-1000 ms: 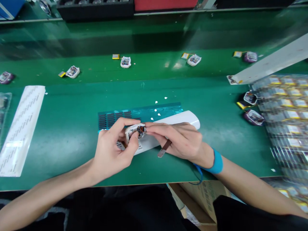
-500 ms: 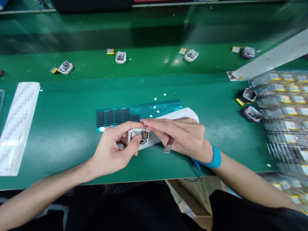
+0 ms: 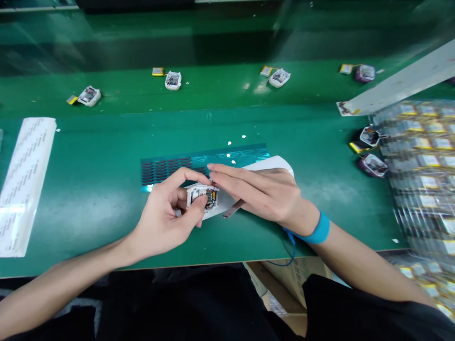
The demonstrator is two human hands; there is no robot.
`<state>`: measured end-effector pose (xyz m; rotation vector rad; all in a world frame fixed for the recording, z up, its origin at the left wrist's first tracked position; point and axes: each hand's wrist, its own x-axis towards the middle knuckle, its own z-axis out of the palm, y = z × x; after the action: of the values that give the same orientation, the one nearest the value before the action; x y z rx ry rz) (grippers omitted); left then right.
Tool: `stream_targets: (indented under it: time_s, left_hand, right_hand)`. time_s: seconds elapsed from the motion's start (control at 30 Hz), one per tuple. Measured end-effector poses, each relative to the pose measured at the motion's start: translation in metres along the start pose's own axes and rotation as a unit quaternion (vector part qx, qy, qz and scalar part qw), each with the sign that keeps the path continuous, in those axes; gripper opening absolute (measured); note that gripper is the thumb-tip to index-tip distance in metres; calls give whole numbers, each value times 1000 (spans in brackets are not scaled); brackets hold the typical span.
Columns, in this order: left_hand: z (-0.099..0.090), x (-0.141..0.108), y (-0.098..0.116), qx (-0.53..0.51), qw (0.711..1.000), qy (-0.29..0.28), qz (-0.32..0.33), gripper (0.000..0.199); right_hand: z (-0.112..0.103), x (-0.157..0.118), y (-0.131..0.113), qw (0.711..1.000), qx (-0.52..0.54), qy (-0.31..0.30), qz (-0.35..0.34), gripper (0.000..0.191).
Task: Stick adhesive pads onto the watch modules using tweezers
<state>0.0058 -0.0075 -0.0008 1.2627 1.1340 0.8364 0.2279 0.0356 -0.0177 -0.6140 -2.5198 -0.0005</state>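
My left hand (image 3: 161,220) is closed around a small white watch housing (image 3: 189,199), its thumb pressing on the exposed circuit board (image 3: 210,199). Over the housing's upper right edge, the fingers of my right hand (image 3: 266,196) meet my left index finger, and a thin dark wire or part shows there. Tucked under my right palm is a flat metal tool (image 3: 232,209), which looks like tweezers; its other end is hidden. Beneath both hands lies a smooth white strip (image 3: 272,163). Behind them is a blue film sheet (image 3: 202,155) with rows of black pads (image 3: 165,169).
Several open watch housings with yellow-edged batteries (image 3: 173,80) line the green surface at the back. A white printed sheet (image 3: 26,189) lies left. At right are dark and purple housings (image 3: 372,165), clear trays of batteries (image 3: 426,180) and a white post (image 3: 398,78). A blue wrist cord (image 3: 293,246) hangs by the table edge.
My right hand has shifted slightly and flattened over the housing, with the metal tool swung to the left. My left index finger has bent more. The view has moved slightly.
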Motion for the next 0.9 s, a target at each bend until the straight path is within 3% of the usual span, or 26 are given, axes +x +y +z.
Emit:
stream_targets:
  time_s: [0.3,0.53,0.83,0.9]
  left_hand:
    - [3,-1,-3,16,999,42,16,16]
    - [5,-3,-6,66,996,48,38,16]
    - [9,-10,-19,156,973,85,145,13]
    - [9,-10,-19,164,966,100,172,12]
  right_hand:
    - [7,-6,-4,998,43,47,-12,32]
    - [3,-1,-10,998,59,-3,4,36]
    - [15,-1,-23,999,-6,31,6,39]
    - [17,2,-26,998,32,52,27,34]
